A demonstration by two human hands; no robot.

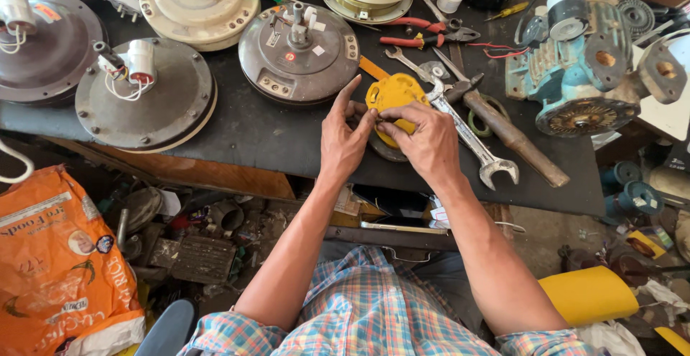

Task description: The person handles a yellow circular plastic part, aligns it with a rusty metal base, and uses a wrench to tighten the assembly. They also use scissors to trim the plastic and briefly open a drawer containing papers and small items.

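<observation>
A yellow roll of tape (pixel 394 94) lies on the black workbench (pixel 237 137) near its front edge. My left hand (pixel 343 137) touches the roll's left side with its index finger stretched up. My right hand (pixel 425 140) rests on the roll's lower right, its fingertips pinched together at the roll's front, meeting the left hand's fingers. What the fingertips pinch is too small to tell. A dark round disc (pixel 388 151) peeks out under the hands.
Several round ceiling fan motors, such as a brown one (pixel 298 51) and a grey one (pixel 144 94), cover the bench. Spanners (pixel 471 137), a hammer (pixel 514 137), red pliers (pixel 424 36) and a teal motor (pixel 582 76) lie right. An orange sack (pixel 57 262) stands lower left.
</observation>
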